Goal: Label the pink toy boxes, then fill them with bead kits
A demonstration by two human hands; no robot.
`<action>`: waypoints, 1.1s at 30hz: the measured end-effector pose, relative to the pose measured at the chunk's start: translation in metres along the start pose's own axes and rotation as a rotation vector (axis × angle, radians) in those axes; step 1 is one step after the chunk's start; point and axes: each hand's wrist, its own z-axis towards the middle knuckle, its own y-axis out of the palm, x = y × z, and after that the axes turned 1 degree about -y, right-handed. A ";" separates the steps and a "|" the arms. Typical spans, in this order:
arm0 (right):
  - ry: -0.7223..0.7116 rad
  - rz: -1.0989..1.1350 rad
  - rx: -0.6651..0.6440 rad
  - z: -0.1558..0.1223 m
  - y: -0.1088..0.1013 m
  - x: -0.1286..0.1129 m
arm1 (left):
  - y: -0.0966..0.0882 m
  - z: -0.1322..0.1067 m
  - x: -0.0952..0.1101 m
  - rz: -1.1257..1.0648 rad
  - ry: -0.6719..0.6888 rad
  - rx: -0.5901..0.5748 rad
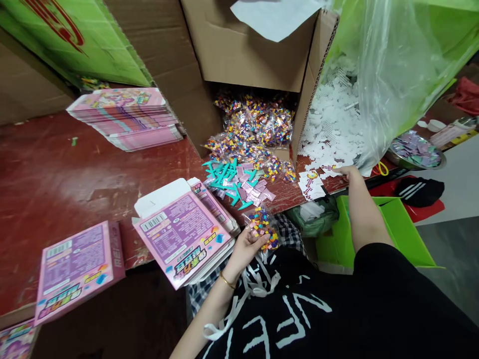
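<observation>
On the near side of the turquoise tools (224,174), the left hand (245,250) is clamped on a bead bag (262,222), while to their right the right hand (350,173) touches a printed card (328,168), closure impossible to tell, best slid off singly.

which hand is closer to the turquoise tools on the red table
Left. The left hand is just on the near side of the turquoise tools, holding a bag of colored pieces; the right hand is farther off to their right, at the white printed cards.
</observation>
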 end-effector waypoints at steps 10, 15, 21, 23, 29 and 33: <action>0.043 0.555 -0.282 -0.030 -0.032 -0.019 | 0.003 0.002 -0.002 -0.319 -0.143 0.147; -0.130 0.686 -0.698 -0.129 0.007 -0.032 | 0.007 0.006 -0.003 -0.404 -0.140 0.089; -0.364 0.558 -1.128 -0.276 0.095 -0.021 | 0.007 0.004 -0.011 -0.364 -0.050 0.093; -0.538 0.482 -1.015 -0.282 0.112 -0.023 | 0.005 0.001 -0.015 -0.296 0.011 0.145; -0.756 0.099 -0.584 -0.225 0.159 -0.076 | 0.005 -0.005 -0.026 -0.209 -0.004 0.064; -0.727 -0.079 -0.557 -0.212 0.202 -0.110 | 0.005 -0.008 -0.027 -0.231 -0.052 0.058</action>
